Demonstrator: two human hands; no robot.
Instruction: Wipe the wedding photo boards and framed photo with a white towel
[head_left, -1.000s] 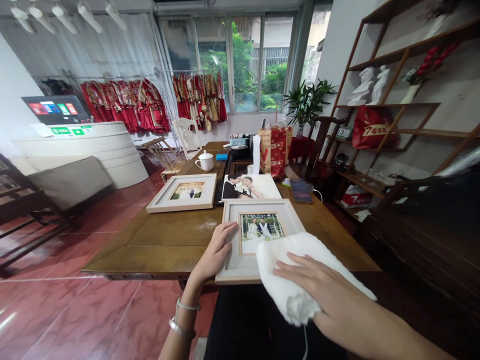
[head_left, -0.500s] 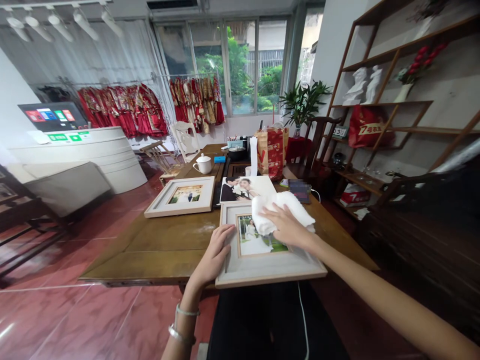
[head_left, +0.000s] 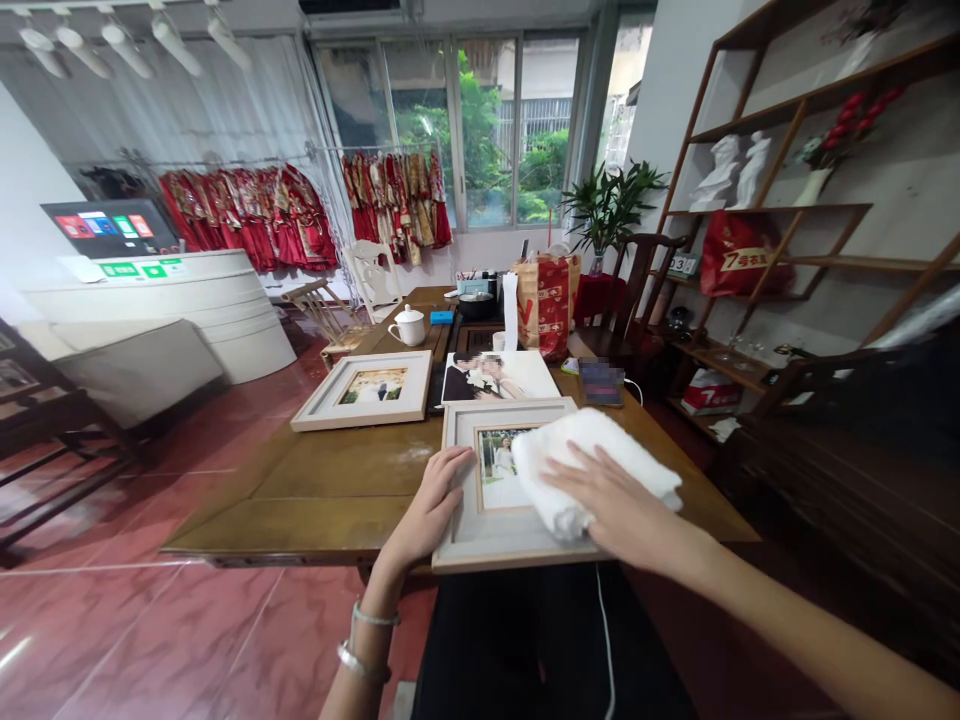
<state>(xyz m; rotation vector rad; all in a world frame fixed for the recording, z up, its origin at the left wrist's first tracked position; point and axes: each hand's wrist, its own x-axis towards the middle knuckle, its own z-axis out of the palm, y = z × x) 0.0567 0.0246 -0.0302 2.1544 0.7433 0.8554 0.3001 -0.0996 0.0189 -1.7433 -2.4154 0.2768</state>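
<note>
A picture frame [head_left: 459, 530] with a pale wooden rim and a wide light mat lies on the near edge of the table, with a wedding photo [head_left: 495, 462] in its middle. My left hand [head_left: 439, 500] grips the frame's left side, its fingers over the rim. Under my right hand [head_left: 611, 495] is a folded white towel [head_left: 637, 450], pressed against the frame's right half. The towel hides the right part of the photo and the frame's right rim. The right fingers lie over the cloth, holding it.
On the wooden table [head_left: 322, 500] are a second picture frame [head_left: 315, 412], a loose photo print [head_left: 532, 370], a lidded white cup [head_left: 409, 325], a phone [head_left: 602, 383] and a paper bag [head_left: 551, 305]. A white cable [head_left: 606, 640] hangs below the table's front edge.
My right hand has slid the towel right and toward me across the frame, uncovering its top right corner. My left hand has stayed on the frame's left side.
</note>
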